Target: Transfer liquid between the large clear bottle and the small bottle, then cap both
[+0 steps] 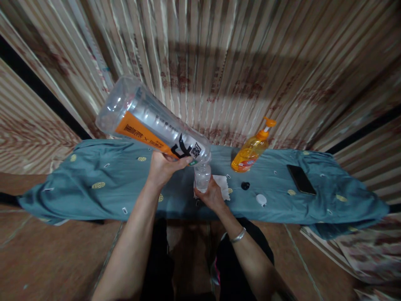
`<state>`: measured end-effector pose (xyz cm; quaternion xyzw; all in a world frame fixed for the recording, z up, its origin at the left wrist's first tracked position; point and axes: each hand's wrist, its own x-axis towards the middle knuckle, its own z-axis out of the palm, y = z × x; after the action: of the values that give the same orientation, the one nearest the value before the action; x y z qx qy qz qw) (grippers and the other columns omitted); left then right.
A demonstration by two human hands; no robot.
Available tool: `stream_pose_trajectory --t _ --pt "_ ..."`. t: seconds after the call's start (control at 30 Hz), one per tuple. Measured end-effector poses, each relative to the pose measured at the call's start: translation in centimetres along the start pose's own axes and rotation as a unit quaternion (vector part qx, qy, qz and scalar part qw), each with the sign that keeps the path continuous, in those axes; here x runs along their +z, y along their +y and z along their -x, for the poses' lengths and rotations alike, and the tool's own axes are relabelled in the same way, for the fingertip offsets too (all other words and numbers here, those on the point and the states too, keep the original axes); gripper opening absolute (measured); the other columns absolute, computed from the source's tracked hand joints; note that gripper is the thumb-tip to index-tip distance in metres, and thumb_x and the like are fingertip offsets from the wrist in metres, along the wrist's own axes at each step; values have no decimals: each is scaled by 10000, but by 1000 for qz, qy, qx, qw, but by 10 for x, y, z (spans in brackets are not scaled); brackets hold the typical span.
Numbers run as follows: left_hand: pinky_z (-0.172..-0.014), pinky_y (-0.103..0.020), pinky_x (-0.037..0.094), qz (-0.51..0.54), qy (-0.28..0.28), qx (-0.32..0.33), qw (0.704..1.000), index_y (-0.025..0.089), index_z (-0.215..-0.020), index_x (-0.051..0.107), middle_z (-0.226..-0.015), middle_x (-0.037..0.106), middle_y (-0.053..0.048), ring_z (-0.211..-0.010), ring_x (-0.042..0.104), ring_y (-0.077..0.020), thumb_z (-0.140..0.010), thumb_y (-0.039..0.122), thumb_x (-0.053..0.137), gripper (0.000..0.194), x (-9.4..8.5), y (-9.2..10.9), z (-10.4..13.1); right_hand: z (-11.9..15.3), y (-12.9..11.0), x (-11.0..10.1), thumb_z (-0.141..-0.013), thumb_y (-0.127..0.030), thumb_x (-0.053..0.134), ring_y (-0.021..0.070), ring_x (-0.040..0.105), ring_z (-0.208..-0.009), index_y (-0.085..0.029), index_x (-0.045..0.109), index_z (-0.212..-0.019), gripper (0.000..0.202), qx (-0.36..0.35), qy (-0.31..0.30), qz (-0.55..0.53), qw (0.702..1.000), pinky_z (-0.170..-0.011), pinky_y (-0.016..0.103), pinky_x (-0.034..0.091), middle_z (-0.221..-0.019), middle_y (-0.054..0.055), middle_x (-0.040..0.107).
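Observation:
My left hand (167, 167) is closed around the lower side of a large clear plastic bottle (144, 113) with an orange and black label. This bottle is tilted, its base up at the left and its neck down at the right. Its mouth end meets the top of a small clear bottle (203, 175); whether they touch is hard to tell. My right hand (213, 194) wraps the lower part of the small bottle, which stands nearly upright over a white cloth (224, 186). How much liquid either bottle holds is unclear.
An orange pump bottle (250, 152) stands behind and to the right. Near it lie a black cap (245, 185), a white round lid (261, 200) and a dark phone (300, 179). A teal patterned cloth (125, 179) covers the narrow table, and a pleated curtain (238, 62) hangs behind.

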<state>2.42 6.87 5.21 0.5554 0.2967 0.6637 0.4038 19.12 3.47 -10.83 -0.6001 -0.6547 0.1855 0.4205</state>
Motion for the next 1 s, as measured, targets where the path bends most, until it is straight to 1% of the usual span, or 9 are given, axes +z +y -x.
stream_pose_trajectory --t 0.07,0.2,0.27,0.43,0.5,0.57,0.67,0.83,1.0 --pt "-617 -270 596 8 3 -5 1000 198 -709 673 -687 728 13 -614 686 -162 -379 412 976 497 1 2 0 0 0 0 -729 -281 745 331 690 -1103 -159 509 -1297 627 -2 0 -3 1000 -956 479 567 -1148 145 709" --pt "-653 -278 597 32 16 -29 999 198 -741 693 -724 745 9 -659 701 -173 -338 283 977 500 2 5 0 0 -2 -2 -731 -273 739 332 686 -1106 -160 511 -1297 620 -6 -5 -6 1000 -956 483 566 -1141 144 708" --pt "-657 -287 597 32 20 -37 999 200 -749 695 -729 747 4 -673 706 -183 -335 258 970 501 2 6 0 0 -3 -2 -734 -268 734 333 686 -1103 -154 509 -1298 618 -6 -5 -6 1000 -953 483 567 -1148 150 704" --pt "-591 -279 591 14 22 -40 999 205 -713 679 -690 735 1 -622 688 -181 -340 266 958 469 -1 5 0 0 -4 0 -743 -270 728 322 700 -1069 -175 514 -1291 596 -8 7 -14 1000 -931 472 579 -1120 127 712" --pt "-598 -283 593 6 26 -47 999 200 -706 678 -685 735 -5 -611 688 -178 -373 253 945 429 -2 5 0 0 -4 1 -748 -276 726 320 705 -1058 -178 514 -1291 591 -10 8 -18 1000 -922 465 586 -1114 123 712" --pt "-604 -293 599 5 31 -48 998 196 -711 689 -695 742 -14 -620 696 -190 -365 233 942 430 -2 6 0 0 -4 2 -751 -272 721 317 708 -1046 -180 513 -1293 588 -17 9 -16 1000 -915 459 590 -1123 125 708" --pt "-570 -288 592 6 28 -53 998 194 -697 691 -666 734 -13 -597 691 -195 -353 220 945 428 -2 8 1 0 -4 3 -743 -254 716 314 709 -1041 -179 506 -1300 600 -26 15 -11 1000 -918 458 589 -1128 126 707" --pt "-625 -307 600 11 27 -55 998 195 -703 689 -689 740 -10 -620 697 -197 -327 227 953 460 0 9 0 0 -3 3 -736 -267 727 326 693 -1102 -166 478 -1346 667 -23 16 -11 1000 -954 469 575 -1184 148 698" --pt "-620 -301 595 -8 28 -32 999 200 -710 674 -697 735 -4 -635 703 -197 -378 282 952 442 1 6 0 0 -2 2 -734 -281 731 327 693 -1098 -167 488 -1351 672 -10 11 -8 1000 -941 477 583 -1176 140 702"
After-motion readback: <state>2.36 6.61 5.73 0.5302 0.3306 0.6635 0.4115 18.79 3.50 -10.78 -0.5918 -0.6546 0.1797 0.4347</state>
